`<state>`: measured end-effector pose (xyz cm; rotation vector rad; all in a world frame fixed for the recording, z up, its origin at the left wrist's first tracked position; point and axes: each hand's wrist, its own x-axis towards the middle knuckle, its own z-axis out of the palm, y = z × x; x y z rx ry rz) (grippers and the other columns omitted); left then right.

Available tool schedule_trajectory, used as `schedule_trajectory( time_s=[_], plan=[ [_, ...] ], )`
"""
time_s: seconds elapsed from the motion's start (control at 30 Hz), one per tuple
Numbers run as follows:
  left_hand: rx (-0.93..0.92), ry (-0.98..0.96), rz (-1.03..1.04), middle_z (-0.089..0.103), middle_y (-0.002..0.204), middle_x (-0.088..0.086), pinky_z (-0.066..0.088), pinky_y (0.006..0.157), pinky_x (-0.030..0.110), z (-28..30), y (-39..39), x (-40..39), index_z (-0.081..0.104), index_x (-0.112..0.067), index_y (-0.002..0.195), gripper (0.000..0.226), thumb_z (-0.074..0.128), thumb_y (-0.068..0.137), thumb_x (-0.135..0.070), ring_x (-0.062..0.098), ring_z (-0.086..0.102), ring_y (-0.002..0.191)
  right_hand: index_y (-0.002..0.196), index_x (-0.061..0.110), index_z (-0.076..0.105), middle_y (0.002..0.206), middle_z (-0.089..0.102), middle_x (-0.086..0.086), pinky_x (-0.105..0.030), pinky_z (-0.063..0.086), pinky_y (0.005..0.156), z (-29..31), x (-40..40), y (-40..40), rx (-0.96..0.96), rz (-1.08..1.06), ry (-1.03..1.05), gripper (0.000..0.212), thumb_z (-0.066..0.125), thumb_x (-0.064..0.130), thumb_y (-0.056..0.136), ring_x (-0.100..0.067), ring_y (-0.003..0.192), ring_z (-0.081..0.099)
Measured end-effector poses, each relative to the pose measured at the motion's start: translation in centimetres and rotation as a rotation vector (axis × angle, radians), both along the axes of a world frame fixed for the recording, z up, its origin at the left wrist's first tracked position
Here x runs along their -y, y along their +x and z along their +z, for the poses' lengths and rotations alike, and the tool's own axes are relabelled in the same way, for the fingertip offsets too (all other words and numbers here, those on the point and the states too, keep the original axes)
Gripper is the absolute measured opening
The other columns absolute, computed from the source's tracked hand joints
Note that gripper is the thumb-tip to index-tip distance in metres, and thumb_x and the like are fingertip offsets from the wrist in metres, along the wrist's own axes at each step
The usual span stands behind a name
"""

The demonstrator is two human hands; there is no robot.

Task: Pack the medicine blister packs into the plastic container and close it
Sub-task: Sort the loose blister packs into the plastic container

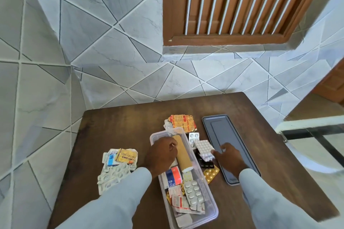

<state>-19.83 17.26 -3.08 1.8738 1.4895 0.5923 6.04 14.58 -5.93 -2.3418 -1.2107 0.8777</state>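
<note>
Blister packs (203, 148) are being pinched by right hand (228, 157); container (214, 208) lying just left; left hand (162, 154) curled, contents hidden.

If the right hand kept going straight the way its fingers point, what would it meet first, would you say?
Probably the white blister pack: the right hand points left toward the pile beside the container, fingertips about at that pack. Actual contact is unclear.
</note>
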Motion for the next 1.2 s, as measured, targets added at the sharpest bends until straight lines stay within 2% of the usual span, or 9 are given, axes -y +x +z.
schedule_trajectory(
  time_s=[0.27, 0.5, 0.6, 0.67, 0.77, 0.93, 1.07, 1.13, 1.2],
  plan=[
    [0.289, -0.225, 0.225, 0.064, 0.123, -0.001, 0.040, 0.075, 0.013, 0.6, 9.7, -2.3, 0.063, -0.019, 0.122, 0.032, 0.048, 0.093, -0.016, 0.011, 0.057, 0.102, 0.111, 0.008, 0.052, 0.120, 0.063, -0.018, -0.036, 0.050, 0.087, -1.4, -2.7, 0.4, 0.034, 0.070, -0.068, 0.059, 0.076, 0.046, 0.074, -0.036, 0.110, 0.061],
    [0.312, -0.379, 0.421, 0.058, 0.135, 0.005, 0.042, 0.105, 0.033, 0.2, 12.9, -2.6, 0.056, -0.013, 0.131, 0.039, 0.036, 0.098, -0.010, 0.024, 0.053, 0.122, 0.117, 0.016, 0.045, 0.125, 0.058, -0.011, -0.038, 0.050, 0.088, -2.4, -3.2, -0.6, -0.003, 0.130, -0.119, 0.066, 0.076, 0.051, 0.070, -0.033, 0.113, 0.059],
    [0.421, -0.509, 0.504, 0.057, 0.132, 0.014, 0.046, 0.083, 0.027, 0.9, 13.9, -3.4, 0.053, -0.015, 0.134, 0.040, 0.035, 0.098, -0.009, 0.033, 0.056, 0.118, 0.114, 0.019, 0.047, 0.121, 0.060, -0.008, -0.035, 0.051, 0.081, -2.3, -3.1, -0.9, 0.006, 0.171, -0.096, 0.062, 0.078, 0.047, 0.068, -0.029, 0.109, 0.061],
    [0.475, -0.583, 0.529, 0.062, 0.114, 0.013, 0.043, 0.067, 0.024, 1.4, 14.8, -3.7, 0.053, -0.013, 0.131, 0.039, 0.040, 0.095, -0.006, 0.026, 0.061, 0.099, 0.115, 0.020, 0.047, 0.120, 0.059, -0.007, -0.031, 0.051, 0.078, -2.0, -3.0, -1.3, 0.031, 0.190, -0.091, 0.061, 0.078, 0.044, 0.068, -0.027, 0.107, 0.062],
    [0.380, -0.631, 0.522, 0.059, 0.101, 0.007, 0.044, 0.066, 0.026, 1.3, 16.0, -4.1, 0.051, -0.010, 0.127, 0.036, 0.049, 0.092, -0.012, 0.018, 0.057, 0.083, 0.122, 0.021, 0.044, 0.121, 0.052, -0.008, -0.034, 0.054, 0.081, -2.0, -2.5, -2.1, -0.024, 0.204, -0.079, 0.063, 0.077, 0.033, 0.070, -0.030, 0.108, 0.060],
    [0.245, -0.628, 0.567, 0.060, 0.124, 0.011, 0.046, 0.089, 0.032, -0.1, 16.6, -5.0, 0.052, -0.010, 0.129, 0.042, 0.056, 0.089, -0.022, 0.028, 0.057, 0.109, 0.127, 0.023, 0.040, 0.122, 0.049, -0.007, -0.034, 0.051, 0.084, -2.1, -2.0, -2.7, -0.135, 0.171, -0.119, 0.074, 0.081, 0.028, 0.065, -0.030, 0.111, 0.059],
    [0.158, -0.607, 0.497, 0.059, 0.124, 0.019, 0.046, 0.091, 0.036, -1.0, 16.8, -5.4, 0.051, -0.002, 0.128, 0.037, 0.046, 0.094, -0.017, 0.033, 0.057, 0.109, 0.098, 0.025, 0.051, 0.113, 0.059, -0.005, -0.032, 0.054, 0.079, -2.0, -2.2, -1.6, -0.295, 0.147, -0.108, 0.044, 0.081, 0.022, 0.065, -0.027, 0.104, 0.062],
    [0.098, -0.585, 0.459, 0.059, 0.122, 0.020, 0.047, 0.088, 0.036, -1.4, 16.7, -5.4, 0.051, -0.002, 0.126, 0.037, 0.043, 0.091, -0.012, 0.033, 0.058, 0.106, 0.076, 0.026, 0.050, 0.093, 0.065, 0.000, -0.024, 0.055, 0.065, -1.9, -2.1, -0.6, -0.386, 0.118, -0.093, 0.035, 0.082, 0.018, 0.064, -0.018, 0.085, 0.065],
    [0.082, -0.568, 0.429, 0.058, 0.126, 0.015, 0.047, 0.092, 0.033, -1.6, 16.7, -5.2, 0.050, -0.010, 0.129, 0.040, 0.043, 0.090, -0.015, 0.031, 0.057, 0.109, 0.072, 0.019, 0.057, 0.073, 0.062, 0.002, -0.015, 0.044, 0.043, -1.8, -2.1, 0.8, -0.459, 0.041, -0.072, 0.028, 0.083, 0.013, 0.062, -0.009, 0.063, 0.060]
  ],
)
